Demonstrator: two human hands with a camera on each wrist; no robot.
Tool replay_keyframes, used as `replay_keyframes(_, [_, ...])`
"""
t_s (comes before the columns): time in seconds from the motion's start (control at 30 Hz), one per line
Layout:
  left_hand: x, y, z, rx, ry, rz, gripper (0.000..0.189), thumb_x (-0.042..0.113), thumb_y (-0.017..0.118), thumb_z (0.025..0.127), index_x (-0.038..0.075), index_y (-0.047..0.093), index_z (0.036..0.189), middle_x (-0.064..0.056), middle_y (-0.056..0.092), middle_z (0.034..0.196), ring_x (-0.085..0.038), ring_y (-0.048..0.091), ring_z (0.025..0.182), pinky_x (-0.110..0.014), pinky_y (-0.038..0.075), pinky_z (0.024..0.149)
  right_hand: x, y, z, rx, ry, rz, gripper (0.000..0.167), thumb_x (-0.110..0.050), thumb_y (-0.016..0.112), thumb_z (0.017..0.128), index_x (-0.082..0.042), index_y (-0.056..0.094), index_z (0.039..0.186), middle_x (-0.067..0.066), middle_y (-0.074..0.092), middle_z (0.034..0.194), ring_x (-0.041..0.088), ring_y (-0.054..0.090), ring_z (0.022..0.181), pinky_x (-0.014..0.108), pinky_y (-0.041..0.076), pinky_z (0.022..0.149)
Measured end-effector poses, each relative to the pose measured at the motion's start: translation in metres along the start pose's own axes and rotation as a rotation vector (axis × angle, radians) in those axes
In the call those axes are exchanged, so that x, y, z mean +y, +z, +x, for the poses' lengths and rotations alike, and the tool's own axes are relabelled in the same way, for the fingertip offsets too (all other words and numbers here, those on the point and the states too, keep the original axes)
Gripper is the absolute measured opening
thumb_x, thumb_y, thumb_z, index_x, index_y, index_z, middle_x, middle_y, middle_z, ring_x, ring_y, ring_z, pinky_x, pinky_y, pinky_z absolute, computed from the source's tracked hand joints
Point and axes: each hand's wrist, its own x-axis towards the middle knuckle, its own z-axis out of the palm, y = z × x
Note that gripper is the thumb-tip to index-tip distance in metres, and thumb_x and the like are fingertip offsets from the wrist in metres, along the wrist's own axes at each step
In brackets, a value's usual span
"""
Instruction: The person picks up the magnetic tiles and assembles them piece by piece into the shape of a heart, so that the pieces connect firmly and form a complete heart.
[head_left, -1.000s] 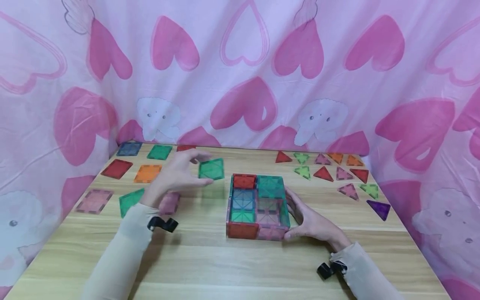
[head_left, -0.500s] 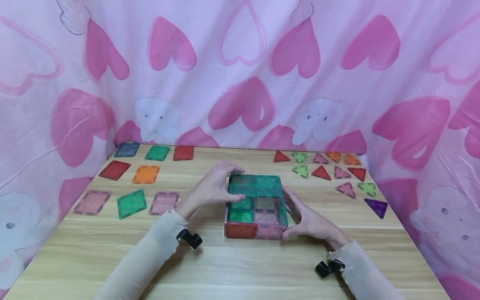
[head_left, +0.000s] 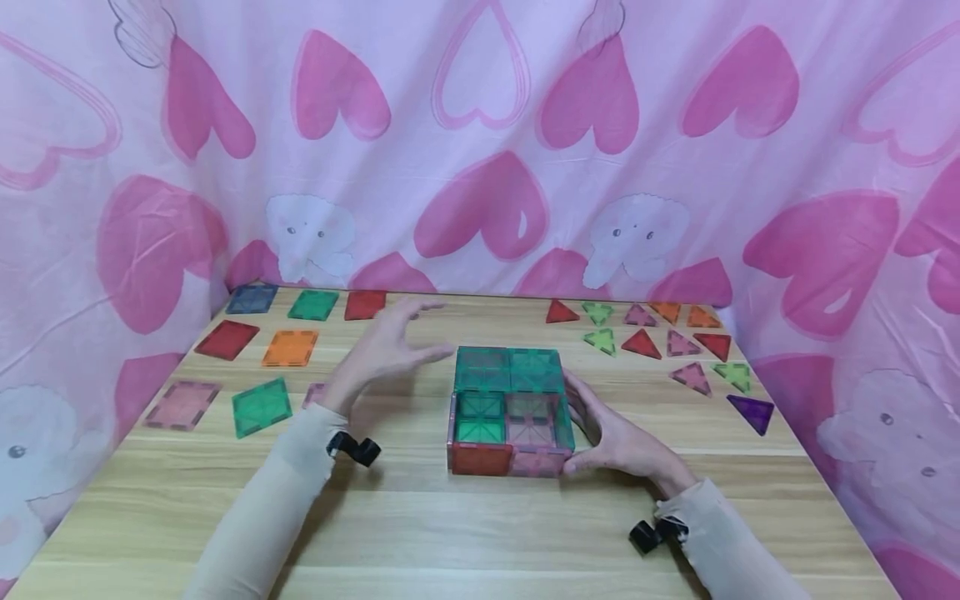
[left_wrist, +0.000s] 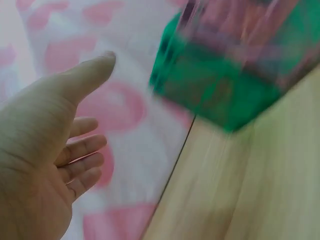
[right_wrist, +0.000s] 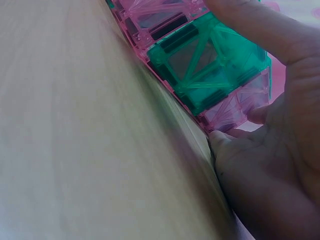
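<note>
A low box of translucent magnetic tiles stands mid-table, with red and pink tiles along its front. Two green square tiles lie flat across its back half; the front half is uncovered, showing green and pink tiles inside. My left hand hovers just left of the box, fingers spread and holding nothing. In the left wrist view its thumb and fingers are apart from the blurred box. My right hand holds the box's right side, thumb at the front corner. Its other fingertips are partly hidden behind the wall.
Loose square tiles lie on the left, among them an orange one, a green one and a pink one. Several triangular tiles, including a purple one, lie at the right. A pink heart-print curtain hangs behind the table.
My left hand carried a green square tile to the box, laid it over the back left part, let go and drew back left. My right hand stayed at the box's side.
</note>
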Motion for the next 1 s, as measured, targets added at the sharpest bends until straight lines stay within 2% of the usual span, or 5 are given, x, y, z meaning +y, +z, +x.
replay_keyframes(0.2, [-0.057,-0.024,-0.009,0.054,-0.137,0.065,0.093,0.055,0.088,0.093,0.015,0.049,0.167,-0.014,0.050,0.168,-0.044,0.050,0.150,-0.068,0.044,0.121,-0.001,0.001,0.001,-0.007,-0.002,0.001,0.134,-0.002,0.091,0.091,-0.030,-0.006,0.179,0.002,-0.003,0.188,0.033,-0.002,0.172,0.014,0.021,0.129])
replay_keyframes(0.4, [-0.087,-0.030,-0.014,0.019,-0.214,0.069,0.094,0.052,0.085,0.097,0.005,0.044,0.168,-0.022,0.040,0.174,-0.046,0.033,0.163,-0.068,0.027,0.131,-0.001,0.000,0.000,-0.008,-0.012,0.014,0.134,-0.003,0.092,0.091,-0.028,-0.005,0.180,0.004,-0.004,0.188,0.034,-0.004,0.172,0.015,0.021,0.129])
replay_keyframes(0.63, [-0.096,-0.029,-0.017,-0.074,-0.293,0.208,0.101,0.049,0.083,0.097,-0.003,0.036,0.170,-0.030,0.028,0.178,-0.051,0.024,0.164,-0.071,0.022,0.132,0.001,0.000,0.001,-0.016,-0.037,0.007,0.133,-0.002,0.091,0.092,-0.025,-0.006,0.180,0.008,-0.005,0.188,0.035,-0.004,0.172,0.015,0.020,0.129])
replay_keyframes(0.9, [-0.083,-0.028,-0.018,-0.106,-0.201,0.165,0.058,0.025,0.086,0.099,0.009,0.068,0.152,-0.018,0.069,0.135,-0.037,0.061,0.119,-0.057,0.054,0.105,0.000,0.000,0.000,0.001,-0.027,0.018,0.133,-0.005,0.092,0.091,-0.029,-0.004,0.180,0.006,-0.001,0.188,0.028,0.001,0.173,0.014,0.021,0.129])
replay_keyframes(1.0, [-0.077,-0.027,-0.018,-0.133,-0.188,0.172,0.051,0.021,0.088,0.098,0.012,0.074,0.146,-0.020,0.069,0.138,-0.040,0.061,0.121,-0.057,0.056,0.104,0.002,0.000,0.001,-0.001,-0.032,0.018,0.133,-0.003,0.092,0.091,-0.027,-0.004,0.180,0.006,-0.001,0.188,0.027,0.001,0.173,0.015,0.021,0.129])
